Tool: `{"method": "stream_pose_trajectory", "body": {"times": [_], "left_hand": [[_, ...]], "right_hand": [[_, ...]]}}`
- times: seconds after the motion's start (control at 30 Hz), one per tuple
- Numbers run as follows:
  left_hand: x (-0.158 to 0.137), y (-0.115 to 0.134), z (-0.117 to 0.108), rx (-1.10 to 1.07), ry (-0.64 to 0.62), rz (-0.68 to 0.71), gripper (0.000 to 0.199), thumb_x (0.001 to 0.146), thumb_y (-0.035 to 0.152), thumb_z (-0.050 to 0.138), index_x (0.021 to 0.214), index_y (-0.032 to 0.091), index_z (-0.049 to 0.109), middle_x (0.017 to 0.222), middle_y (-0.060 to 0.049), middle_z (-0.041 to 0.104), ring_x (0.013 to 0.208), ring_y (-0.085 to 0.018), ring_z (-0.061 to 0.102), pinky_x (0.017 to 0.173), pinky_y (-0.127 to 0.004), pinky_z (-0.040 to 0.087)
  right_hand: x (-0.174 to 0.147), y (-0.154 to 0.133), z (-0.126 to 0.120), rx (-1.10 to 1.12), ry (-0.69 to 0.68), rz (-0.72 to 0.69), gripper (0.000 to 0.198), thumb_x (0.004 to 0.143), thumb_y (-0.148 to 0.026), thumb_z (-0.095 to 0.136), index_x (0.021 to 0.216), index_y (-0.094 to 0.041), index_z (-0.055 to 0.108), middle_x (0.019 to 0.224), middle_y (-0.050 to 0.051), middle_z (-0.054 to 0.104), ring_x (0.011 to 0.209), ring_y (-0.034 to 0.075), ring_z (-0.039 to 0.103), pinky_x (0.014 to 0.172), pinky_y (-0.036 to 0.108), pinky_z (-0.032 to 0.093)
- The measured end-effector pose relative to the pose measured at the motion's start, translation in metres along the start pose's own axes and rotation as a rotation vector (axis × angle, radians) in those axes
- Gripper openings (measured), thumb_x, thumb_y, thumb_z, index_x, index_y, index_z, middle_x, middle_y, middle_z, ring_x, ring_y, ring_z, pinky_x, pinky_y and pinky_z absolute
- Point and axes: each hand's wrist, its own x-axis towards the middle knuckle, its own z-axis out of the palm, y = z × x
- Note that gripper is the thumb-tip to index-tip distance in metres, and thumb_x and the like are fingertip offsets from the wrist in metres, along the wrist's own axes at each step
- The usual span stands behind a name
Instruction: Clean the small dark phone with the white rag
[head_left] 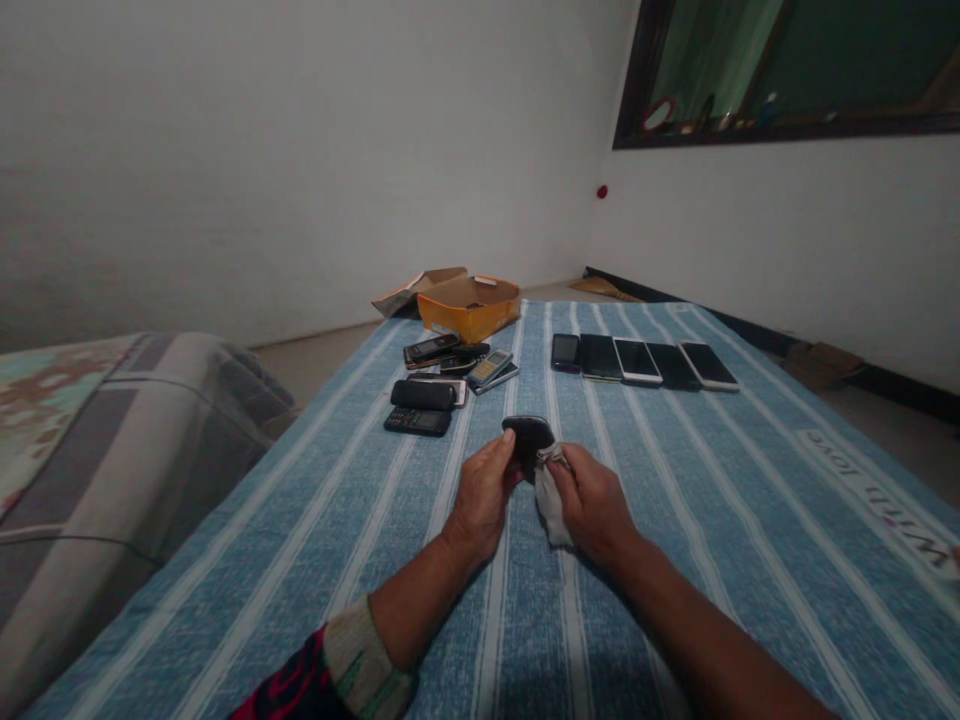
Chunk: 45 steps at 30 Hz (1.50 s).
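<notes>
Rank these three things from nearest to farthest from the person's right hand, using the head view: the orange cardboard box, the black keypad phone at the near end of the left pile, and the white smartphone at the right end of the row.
1. Black keypad phone, ahead and left of the right hand.
2. White smartphone, ahead and right.
3. Orange cardboard box, far end of the striped cloth.
</notes>
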Motion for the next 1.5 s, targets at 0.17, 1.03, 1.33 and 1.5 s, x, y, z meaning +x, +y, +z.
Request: {"method": "stream_pose_trajectory", "body": {"times": [0.17,1.03,1.33,1.5], "left_hand": [[-0.003,0.007,0.0,-0.059,-0.027,-0.1,0.045,0.074,0.055,0.071,0.091,0.013,0.071,0.094,-0.009,0.073,0.091,-0.021,0.066,0.083,-0.033,0.051],[0.002,0.005,0.001,-0.019,0.151,-0.142,0.037,0.052,0.028,0.089,0.074,0.013,0.062,0.061,0.002,0.066,0.054,-0.012,0.062,0.056,-0.024,0.051],[0.004,0.005,-0.003,-0.054,0.158,-0.17,0.033,0.059,0.023,0.087,0.075,0.013,0.061,0.072,-0.005,0.072,0.067,-0.017,0.069,0.06,-0.026,0.057],[0.003,0.004,-0.005,-0.043,0.109,-0.152,0.041,0.054,0.027,0.09,0.077,0.014,0.059,0.069,-0.002,0.068,0.062,-0.016,0.067,0.059,-0.027,0.057]], "right_hand": [[0.002,0.013,-0.006,-0.348,0.012,-0.317,0.027,0.099,-0.02,0.034,0.093,-0.015,0.061,0.079,0.009,0.063,0.077,0.021,0.057,0.073,0.032,0.043],[0.012,-0.004,0.005,-0.021,-0.055,-0.239,0.031,0.099,-0.021,0.035,0.091,-0.02,0.065,0.089,0.008,0.068,0.088,0.019,0.062,0.083,0.033,0.047],[0.006,0.008,-0.006,0.246,-0.069,0.112,0.024,0.093,-0.029,0.047,0.085,-0.02,0.068,0.078,0.002,0.066,0.072,0.016,0.06,0.068,0.027,0.046],[0.005,0.0,-0.002,0.344,-0.034,0.156,0.023,0.091,-0.03,0.049,0.091,-0.021,0.07,0.087,0.003,0.07,0.08,0.018,0.063,0.075,0.029,0.048]]}}
